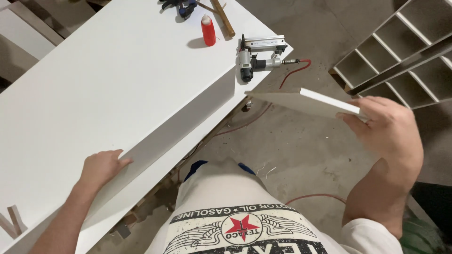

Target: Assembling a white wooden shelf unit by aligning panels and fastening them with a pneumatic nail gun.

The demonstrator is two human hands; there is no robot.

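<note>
Right hand (391,134) pinching a thin white panel (306,102) at its near end, grip pressed together on the board, panel held level in the air off the table's (70,84) right edge, above open concrete floor (292,155). Left hand (101,167) laid flat, fingers spread, on the top edge of a long white board (179,122) standing on its edge along the table's right side; nothing gripped there. At the table's far right corner, a silver nail gun (256,55) hanging partly over the edge, its red hose (296,70) trailing down to the floor. Just left of the gun, a small red bottle (208,30) with a white cap, upright. Right of the table, well apart, a white cubby shelf (400,51). Wide bare floor between shelf and table.
</note>
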